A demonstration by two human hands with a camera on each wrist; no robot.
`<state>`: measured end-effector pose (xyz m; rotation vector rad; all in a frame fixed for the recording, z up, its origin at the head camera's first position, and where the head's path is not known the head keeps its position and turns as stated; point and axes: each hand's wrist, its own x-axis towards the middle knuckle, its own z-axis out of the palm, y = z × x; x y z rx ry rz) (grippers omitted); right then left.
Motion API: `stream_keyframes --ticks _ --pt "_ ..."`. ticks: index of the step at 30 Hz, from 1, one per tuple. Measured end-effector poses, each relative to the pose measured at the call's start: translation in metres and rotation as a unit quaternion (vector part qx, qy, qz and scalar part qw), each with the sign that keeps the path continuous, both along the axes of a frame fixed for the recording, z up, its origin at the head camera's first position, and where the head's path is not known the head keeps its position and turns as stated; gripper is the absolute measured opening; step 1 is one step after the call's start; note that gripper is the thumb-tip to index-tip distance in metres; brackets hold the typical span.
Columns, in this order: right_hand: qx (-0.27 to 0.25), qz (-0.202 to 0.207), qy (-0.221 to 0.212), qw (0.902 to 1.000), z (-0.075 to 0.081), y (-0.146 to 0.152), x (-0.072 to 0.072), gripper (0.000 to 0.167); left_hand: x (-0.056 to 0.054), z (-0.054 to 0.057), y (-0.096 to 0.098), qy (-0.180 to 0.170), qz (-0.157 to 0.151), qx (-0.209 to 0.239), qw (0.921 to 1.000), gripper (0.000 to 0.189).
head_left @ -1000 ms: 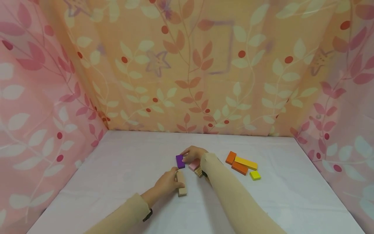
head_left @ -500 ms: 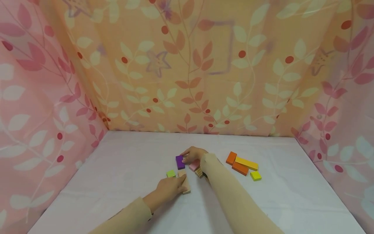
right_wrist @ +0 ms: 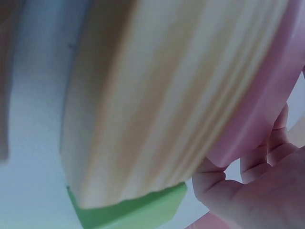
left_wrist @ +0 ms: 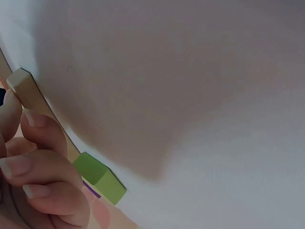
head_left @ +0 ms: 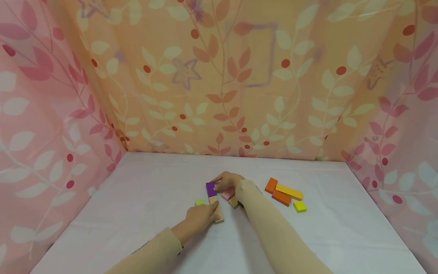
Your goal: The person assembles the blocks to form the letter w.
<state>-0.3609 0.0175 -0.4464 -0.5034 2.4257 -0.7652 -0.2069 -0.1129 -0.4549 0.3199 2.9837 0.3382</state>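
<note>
The plain block [head_left: 219, 214], pinched by the left hand [head_left: 199, 219], meets the purple block [head_left: 211, 189] end to end, a join seemingly done, the right hand's [head_left: 227, 181] grip there undeterminable, with orange blocks [head_left: 281, 198] outstanding, well apart.

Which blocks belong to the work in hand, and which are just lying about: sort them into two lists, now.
In the work, it seems:
purple block, touched by the right hand
plain wooden block, touched by the left hand

Probably just lying about:
green block
pink block
striped wooden block
far orange block
near orange block
long yellow block
small yellow block
</note>
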Motion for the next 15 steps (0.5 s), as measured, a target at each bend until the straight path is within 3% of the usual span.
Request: stream_keyframes --ticks 15 --pt "0.000 0.009 0.003 1.0000 0.0008 0.0016 -0.0011 0.044 0.0022 0.0021 -0.0036 0.004 -0.010 0.008 0.9999 0.057"
